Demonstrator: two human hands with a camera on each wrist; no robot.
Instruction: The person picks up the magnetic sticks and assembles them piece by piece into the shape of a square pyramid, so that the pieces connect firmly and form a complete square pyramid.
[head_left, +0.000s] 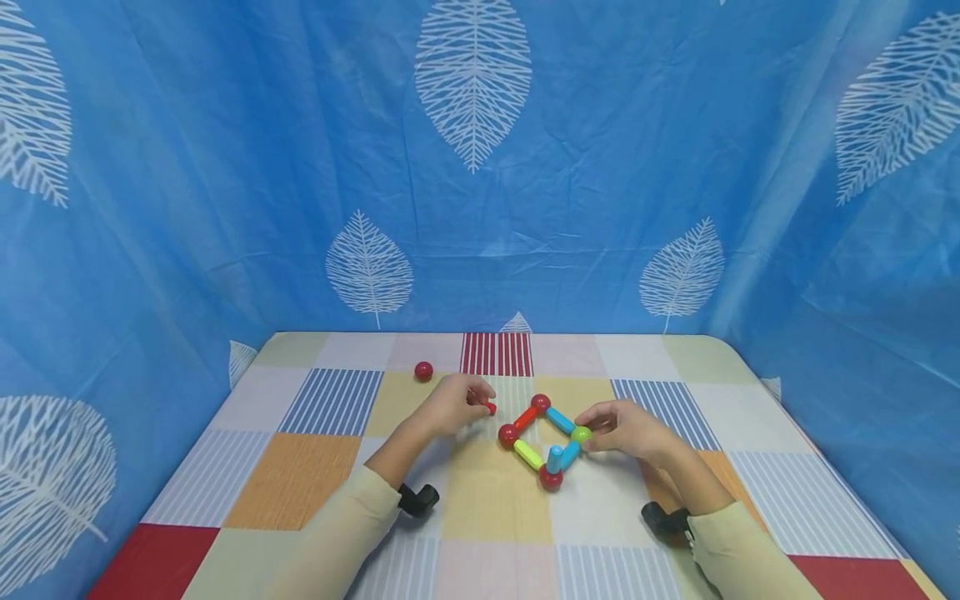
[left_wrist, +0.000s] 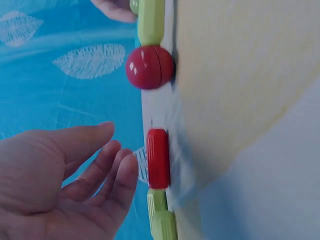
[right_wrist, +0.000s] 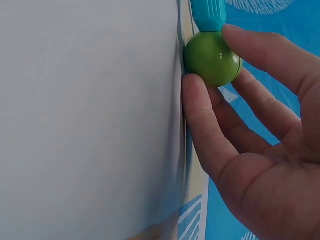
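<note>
My right hand (head_left: 622, 429) pinches a green ball (right_wrist: 212, 59) between thumb and fingers. That ball is the right corner of a ring of balls and rods. Red balls (head_left: 508, 435) form the other corners, joined by a red rod (head_left: 527, 418), blue rods (head_left: 560, 420) and a yellow-green rod (head_left: 528, 455). A short blue rod (head_left: 555, 458) stands up from the nearest red ball (head_left: 551, 478). Left of the ring, my left hand (head_left: 453, 404) has thumb and fingers apart, fingertips beside a loose red rod (left_wrist: 158, 159).
A single red ball (head_left: 423, 372) lies behind my left hand. Light-green rods (left_wrist: 162, 222) show beyond the loose red rod in the left wrist view. A patchwork cloth (head_left: 300, 479) covers the table, and a blue leaf-print curtain (head_left: 585, 208) hangs behind and at both sides.
</note>
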